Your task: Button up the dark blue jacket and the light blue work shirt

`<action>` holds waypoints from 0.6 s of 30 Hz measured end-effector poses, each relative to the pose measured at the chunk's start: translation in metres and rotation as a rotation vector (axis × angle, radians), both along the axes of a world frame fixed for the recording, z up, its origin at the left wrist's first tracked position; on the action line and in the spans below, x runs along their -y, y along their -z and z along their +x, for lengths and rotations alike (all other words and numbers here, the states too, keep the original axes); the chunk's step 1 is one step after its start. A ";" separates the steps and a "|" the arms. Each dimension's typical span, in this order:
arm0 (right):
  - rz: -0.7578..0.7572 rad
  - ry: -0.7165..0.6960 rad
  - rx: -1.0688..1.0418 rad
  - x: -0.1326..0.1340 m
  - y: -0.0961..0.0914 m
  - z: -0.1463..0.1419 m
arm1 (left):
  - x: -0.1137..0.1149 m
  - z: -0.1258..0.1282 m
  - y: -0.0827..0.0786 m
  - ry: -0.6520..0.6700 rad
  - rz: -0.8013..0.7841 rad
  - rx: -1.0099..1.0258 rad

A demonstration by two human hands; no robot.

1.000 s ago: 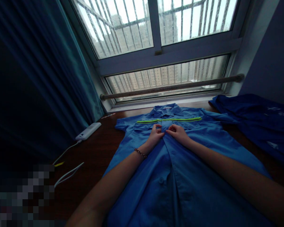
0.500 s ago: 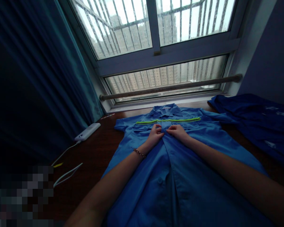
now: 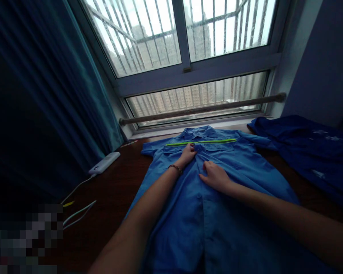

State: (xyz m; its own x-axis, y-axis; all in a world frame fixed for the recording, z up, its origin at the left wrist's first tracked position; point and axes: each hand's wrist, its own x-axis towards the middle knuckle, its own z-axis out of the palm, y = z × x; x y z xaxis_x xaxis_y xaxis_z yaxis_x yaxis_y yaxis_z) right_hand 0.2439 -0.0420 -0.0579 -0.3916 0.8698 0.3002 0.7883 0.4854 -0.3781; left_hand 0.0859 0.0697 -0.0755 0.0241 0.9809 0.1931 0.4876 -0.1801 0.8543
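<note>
A blue short-sleeved button-up shirt (image 3: 171,198) with a yellow-green stripe across its chest lies front up, collar toward the window. My left hand (image 3: 188,155), with a braided bracelet at its wrist, is closed on the front placket just below the stripe. Lower down, my right hand (image 3: 216,177) has curled fingers at the placket's edge, thumb and forefinger around the cloth. Creases spread from the cloth between my hands. The exact fingertip contact and any button there are too small to make out.
A dark blue garment with white marks (image 3: 308,152) lies at the right. On the brown wooden surface (image 3: 114,190) at the left are a white power bank (image 3: 105,163) and a white cable (image 3: 80,213). A rail (image 3: 202,110) crosses the window; a curtain (image 3: 82,95) hangs left.
My right hand has moved down the placket, away from my left hand. My left hand has shifted slightly up toward the stripe. The shirt's front has drawn together and creased.
</note>
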 end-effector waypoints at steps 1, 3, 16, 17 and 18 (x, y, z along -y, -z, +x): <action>-0.002 0.018 -0.015 -0.004 0.003 0.002 | -0.004 0.003 -0.001 -0.059 -0.001 -0.046; -0.013 0.026 -0.035 -0.010 0.007 0.007 | -0.007 0.008 -0.002 -0.162 -0.015 -0.106; -0.234 0.008 -0.279 -0.035 0.006 0.018 | 0.088 0.017 -0.013 0.010 0.041 -0.373; -0.324 0.010 -0.389 -0.039 0.006 0.020 | 0.091 0.016 -0.013 0.062 0.044 -0.365; -0.428 0.008 -0.518 -0.043 0.007 0.022 | 0.093 0.015 -0.013 0.103 0.058 -0.344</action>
State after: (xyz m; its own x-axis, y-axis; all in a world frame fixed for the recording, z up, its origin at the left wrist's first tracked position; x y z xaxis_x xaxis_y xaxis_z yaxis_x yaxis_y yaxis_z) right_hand 0.2658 0.0008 -0.0650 -0.2832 0.9561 0.0756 0.4558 0.2035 -0.8665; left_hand 0.1012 -0.0237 -0.0623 0.1960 0.9575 0.2115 0.7216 -0.2869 0.6300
